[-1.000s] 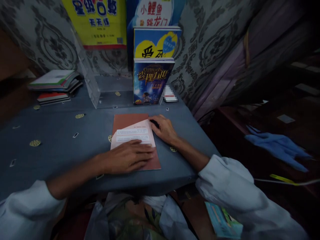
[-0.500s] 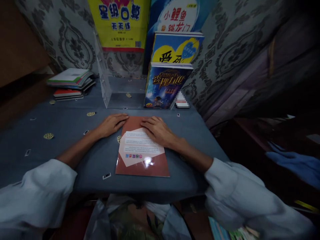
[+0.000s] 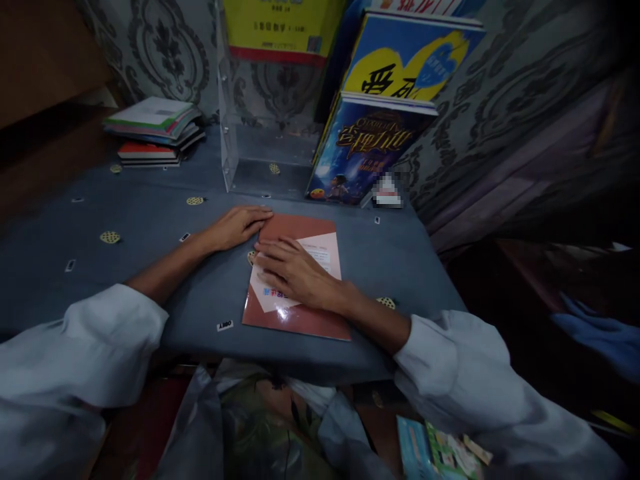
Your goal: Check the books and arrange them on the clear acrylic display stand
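A thin reddish-brown booklet (image 3: 300, 320) is laid flat on the patterned grey-blue tablecloth (image 3: 150, 207), close to the near edge and directly in front of the person, where it can be reached easily by both arms. Its far left corner is met by the left hand (image 3: 239, 228), whose fingers are set close together with the tips just at the cover's edge; this seems to be done so that the booklet is steadied there, though whether anything is pinched by the hidden thumb cannot be told. The right hand (image 3: 296, 273) is laid palm down across the middle and left of the cover, its fingers extended and slightly parted, with nothing seen to be pinched; the cover is probably being held flat by it. Part of the pale printed panel (image 3: 325, 257) is hidden by that hand, and its coloured heading is placed toward the near edge, so the booklet may be turned upside down. Beyond, the Charlie paperback (image 3: 370, 150) is stood before the blue-and-yellow book (image 3: 380, 57) in stepped order, apparently so that both titles can be seen, beside the transparent acrylic rack (image 3: 229, 150). Notebooks (image 3: 153, 123) are piled farther left, well apart from both hands.
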Demonstrator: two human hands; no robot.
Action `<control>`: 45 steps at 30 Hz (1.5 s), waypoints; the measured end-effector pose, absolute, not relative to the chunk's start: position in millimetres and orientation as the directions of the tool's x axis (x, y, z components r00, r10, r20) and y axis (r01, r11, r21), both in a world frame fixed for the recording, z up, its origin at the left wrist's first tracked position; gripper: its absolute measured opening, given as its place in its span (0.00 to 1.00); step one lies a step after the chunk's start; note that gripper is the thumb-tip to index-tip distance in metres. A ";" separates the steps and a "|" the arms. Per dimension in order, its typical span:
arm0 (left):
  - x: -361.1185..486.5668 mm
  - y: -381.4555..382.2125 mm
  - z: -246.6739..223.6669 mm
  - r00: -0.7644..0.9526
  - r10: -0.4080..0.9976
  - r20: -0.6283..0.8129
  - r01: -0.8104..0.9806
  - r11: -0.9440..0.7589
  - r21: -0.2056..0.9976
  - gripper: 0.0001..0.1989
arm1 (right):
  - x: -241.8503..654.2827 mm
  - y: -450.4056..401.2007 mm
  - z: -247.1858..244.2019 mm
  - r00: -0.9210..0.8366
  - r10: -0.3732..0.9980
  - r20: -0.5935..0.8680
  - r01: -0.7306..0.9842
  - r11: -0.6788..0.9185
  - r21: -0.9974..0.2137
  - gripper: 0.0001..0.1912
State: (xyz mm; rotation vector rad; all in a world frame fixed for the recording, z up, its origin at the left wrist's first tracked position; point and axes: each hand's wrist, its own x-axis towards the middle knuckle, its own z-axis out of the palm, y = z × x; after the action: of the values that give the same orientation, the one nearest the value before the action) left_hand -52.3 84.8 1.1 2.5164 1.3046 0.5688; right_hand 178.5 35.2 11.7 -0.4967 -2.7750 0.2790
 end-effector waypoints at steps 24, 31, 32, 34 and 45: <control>-49.5 77.0 10.0 0.523 0.827 0.209 0.738 -0.561 0.375 0.32 | 220.9 -56.5 13.5 -0.850 0.480 0.216 0.385 0.848 -0.365 0.22; -48.8 75.5 9.9 0.513 0.832 0.211 0.759 -0.555 0.340 0.32 | 247.6 -62.3 8.5 -0.778 0.566 0.271 0.445 0.803 -0.397 0.24; -48.5 75.0 9.9 0.514 0.831 0.213 0.763 -0.556 0.329 0.32 | 251.0 -63.1 7.6 -0.776 0.568 0.274 0.446 0.802 -0.397 0.24; -47.1 73.7 9.9 0.512 0.832 0.213 0.778 -0.555 0.294 0.32 | 257.3 -64.3 4.6 -0.765 0.573 0.293 0.447 0.801 -0.399 0.23; 25.4 67.0 18.8 0.691 0.713 0.116 0.676 -0.695 0.243 0.27 | 267.6 -63.2 -2.5 -0.737 0.600 0.312 0.458 0.782 -0.422 0.22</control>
State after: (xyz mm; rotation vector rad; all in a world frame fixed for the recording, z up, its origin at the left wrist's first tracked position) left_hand 25.4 67.0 18.8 2.7201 1.1282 0.3003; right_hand 267.6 -63.2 -2.5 -0.7966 -2.5381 0.4451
